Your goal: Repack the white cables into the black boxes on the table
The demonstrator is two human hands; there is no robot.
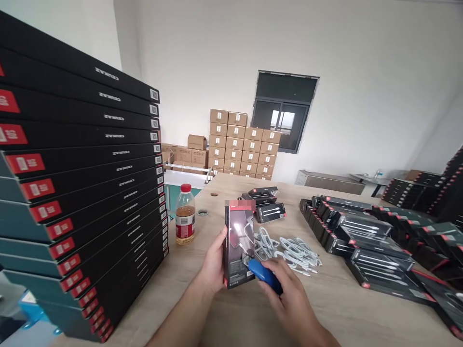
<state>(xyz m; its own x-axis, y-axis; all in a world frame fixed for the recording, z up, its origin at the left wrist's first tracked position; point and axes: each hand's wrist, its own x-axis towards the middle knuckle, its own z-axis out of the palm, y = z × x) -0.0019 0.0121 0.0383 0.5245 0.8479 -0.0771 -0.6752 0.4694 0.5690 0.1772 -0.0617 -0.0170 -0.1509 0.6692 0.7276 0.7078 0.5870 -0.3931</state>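
My left hand (214,264) is wrapped around the left side of a slim black retail box (240,236) with a red top band, held upright above the table. In my right hand (287,289) is a blue-handled tool (265,274), its small greyish tip at the lower right of the box's face. I cannot make out whether the tip touches the box. Just behind the box lie loose bundles of white cables (294,253). Several small black cable boxes (269,212) lie farther back on the wooden table (206,308).
A tall stack of black boxes (119,193) rises close on the left. Beside it stands a red-capped bottle (185,217). Rows of black cable boxes (361,231) cover the right side. Brown cartons (242,142) are piled beyond the table, near a window (285,111).
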